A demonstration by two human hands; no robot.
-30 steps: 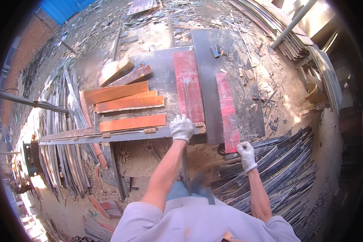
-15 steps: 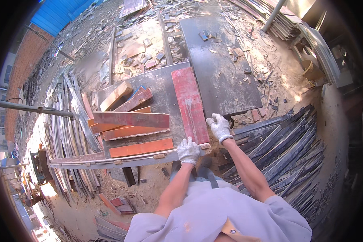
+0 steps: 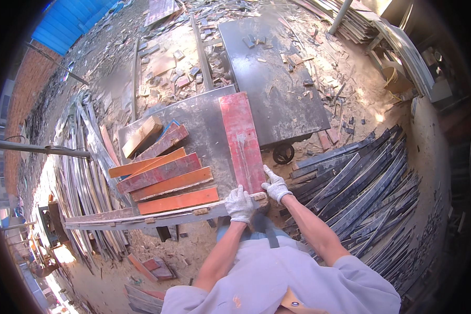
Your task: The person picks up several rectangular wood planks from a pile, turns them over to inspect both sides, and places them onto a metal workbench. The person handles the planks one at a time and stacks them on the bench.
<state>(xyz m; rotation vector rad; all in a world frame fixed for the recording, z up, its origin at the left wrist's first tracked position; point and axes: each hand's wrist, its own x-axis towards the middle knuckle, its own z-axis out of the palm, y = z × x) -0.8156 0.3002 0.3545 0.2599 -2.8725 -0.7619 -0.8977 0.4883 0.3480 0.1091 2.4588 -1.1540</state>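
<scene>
A long red board (image 3: 240, 138) with worn, pale streaks lies lengthwise away from me on a dark metal-looking table top (image 3: 206, 120). My left hand (image 3: 239, 204), in a whitish work glove, grips the board's near left corner by the table's front edge. My right hand (image 3: 276, 186), gloved alike, holds the near right edge, its index finger pointing forward along the side. The undersides of both grips are hidden. Left of the board lie several orange and red-brown boards (image 3: 159, 175), fanned out and overlapping. A thick pale wood block (image 3: 142, 136) rests behind them.
A second dark sheet (image 3: 275, 78) with wood scraps adjoins the table; a small handwheel (image 3: 283, 153) shows beneath it. Long dark strips (image 3: 350, 193) are heaped at right, pale strips (image 3: 91, 172) at left. A metal pole (image 3: 42, 149) juts in from the left. Offcuts litter the ground.
My right hand has come back toward me, from beside the dark sheet onto the red board's near right edge. One red-brown board has shifted and turned within the fanned pile.
</scene>
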